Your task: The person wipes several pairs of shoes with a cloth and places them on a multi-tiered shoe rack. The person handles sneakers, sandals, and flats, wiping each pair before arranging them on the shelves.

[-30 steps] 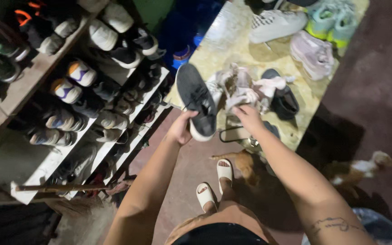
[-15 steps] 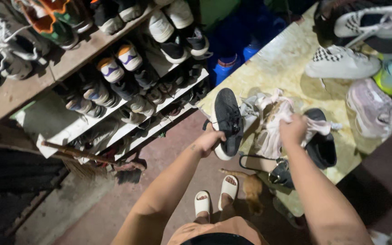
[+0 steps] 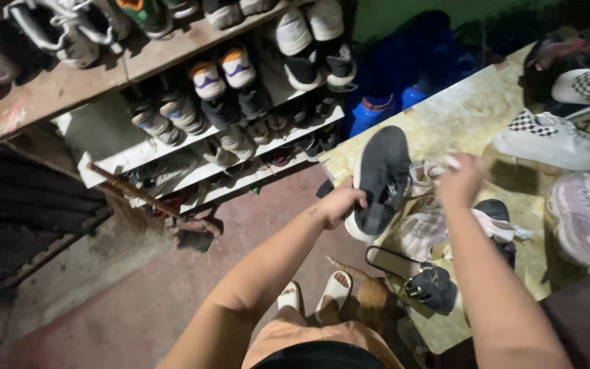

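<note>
The left hand (image 3: pixel 339 203) is gripping the heel of a black shoe (image 3: pixel 382 176), holding it sole-up over the worktop (image 3: pixel 459 119) edge. Just beside the shoe, the right hand (image 3: pixel 460 179) is pinching a white rag (image 3: pixel 438 166).

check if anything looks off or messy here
A brown animal, likely a dog, is tucked beside the person's sandalled feet. Pale rags lie heaped by the black shoe that the left hand grips.

Left hand (image 3: pixel 339 203): my fingers curled shut in a grip, forearm bare, reaching forward and up. Right hand (image 3: pixel 460 179): raised beside it, fingers bunched and blurred, forearm bare, extended from lower right.
</note>
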